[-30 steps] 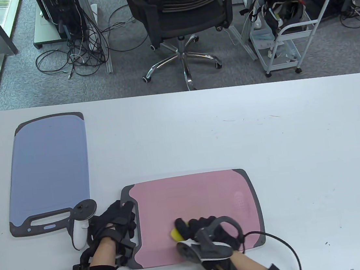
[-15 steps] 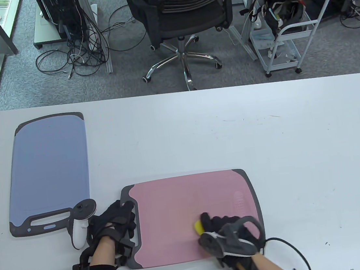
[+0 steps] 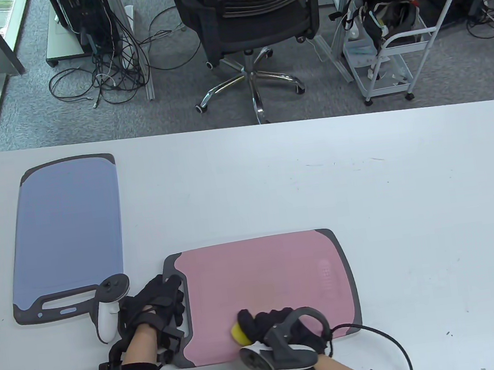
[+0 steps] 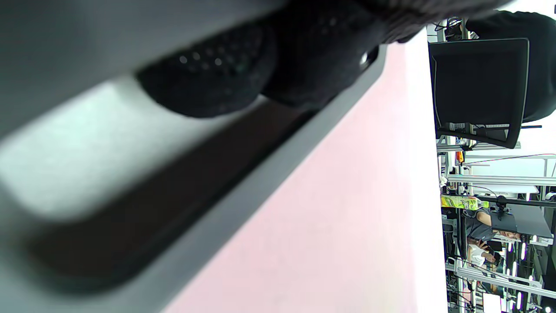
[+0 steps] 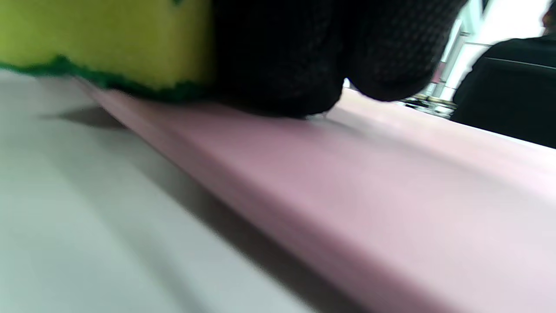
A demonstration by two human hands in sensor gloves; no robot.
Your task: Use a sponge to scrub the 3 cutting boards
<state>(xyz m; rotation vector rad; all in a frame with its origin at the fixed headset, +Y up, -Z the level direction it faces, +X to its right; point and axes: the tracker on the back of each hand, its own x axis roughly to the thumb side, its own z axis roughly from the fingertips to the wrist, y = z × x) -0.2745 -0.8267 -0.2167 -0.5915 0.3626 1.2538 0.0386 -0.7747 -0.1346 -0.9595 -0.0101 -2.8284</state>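
A pink cutting board (image 3: 263, 277) with grey ends lies near the table's front edge. My right hand (image 3: 268, 321) grips a yellow sponge (image 3: 238, 332) with a green scrub face and presses it on the board's near edge. In the right wrist view the sponge (image 5: 104, 39) sits flat on the pink board (image 5: 391, 182) under my fingers (image 5: 282, 56). My left hand (image 3: 162, 301) rests on the board's grey handle end, its fingers (image 4: 208, 82) pressing beside the handle slot. A blue cutting board (image 3: 67, 225) lies at the far left, untouched. Only these two boards are in view.
The white table (image 3: 410, 196) stretches to the right and behind the pink board. A black cable (image 3: 382, 334) trails from my right wrist across the table. Beyond the far edge stand an office chair (image 3: 252, 9) and a white cart (image 3: 396, 45).
My right hand slid the sponge right along the pink board's near edge, then back left. The pink board shifted slightly. My left hand stayed on the handle end.
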